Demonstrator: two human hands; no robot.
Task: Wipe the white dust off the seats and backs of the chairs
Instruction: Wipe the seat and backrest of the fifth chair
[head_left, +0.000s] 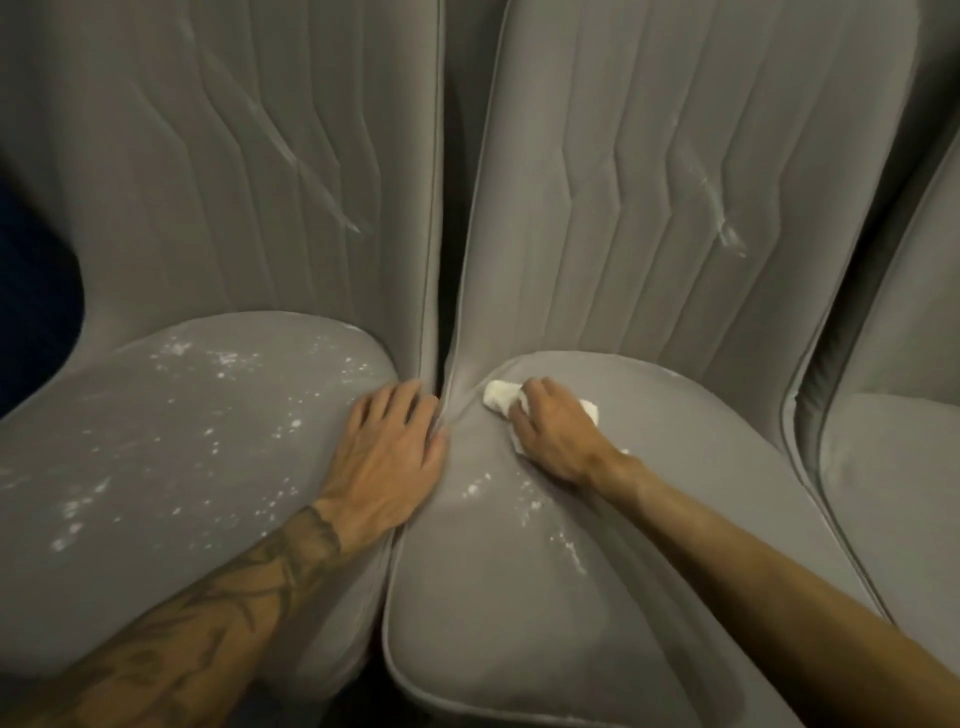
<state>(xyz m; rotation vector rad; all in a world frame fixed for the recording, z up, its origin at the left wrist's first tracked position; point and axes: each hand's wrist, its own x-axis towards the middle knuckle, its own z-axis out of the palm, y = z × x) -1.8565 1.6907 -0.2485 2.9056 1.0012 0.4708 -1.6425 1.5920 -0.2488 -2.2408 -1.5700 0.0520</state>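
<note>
Two grey upholstered chairs stand side by side. The left chair's seat (171, 447) is speckled with white dust, and its back (249, 171) carries white streaks. On the middle chair's seat (675, 493) my right hand (553, 428) presses a crumpled white cloth (501, 396) near the back left corner. White dust specks (524, 499) lie just in front of that hand. The middle chair's back (675, 171) has a white smear at the right. My left hand (387, 457) lies flat with fingers spread on the right edge of the left seat, holding nothing.
A third grey chair (893, 467) stands at the far right, close against the middle one. A narrow dark gap (441, 291) runs between the two backs. Dark space (36, 291) shows at the left edge.
</note>
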